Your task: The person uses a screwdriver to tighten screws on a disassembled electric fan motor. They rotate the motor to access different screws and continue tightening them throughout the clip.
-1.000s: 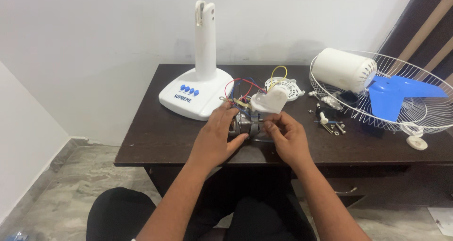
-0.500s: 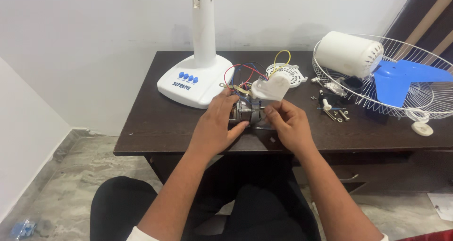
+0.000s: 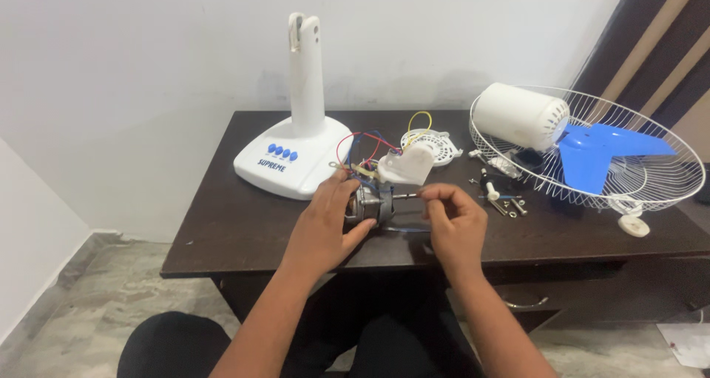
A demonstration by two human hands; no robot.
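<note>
Motor [image 3: 368, 203] sits above the near edge of the table [image 3: 222, 223], wrapped in my left hand [image 3: 325, 223]; my right hand [image 3: 455, 223] pinches its shaft [image 3: 405, 196] tip between thumb and forefinger, other fingers curled.

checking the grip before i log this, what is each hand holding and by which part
The left hand holds the fan motor around its metal body. The right hand pinches the tip of the motor's shaft between its fingertips.
</note>
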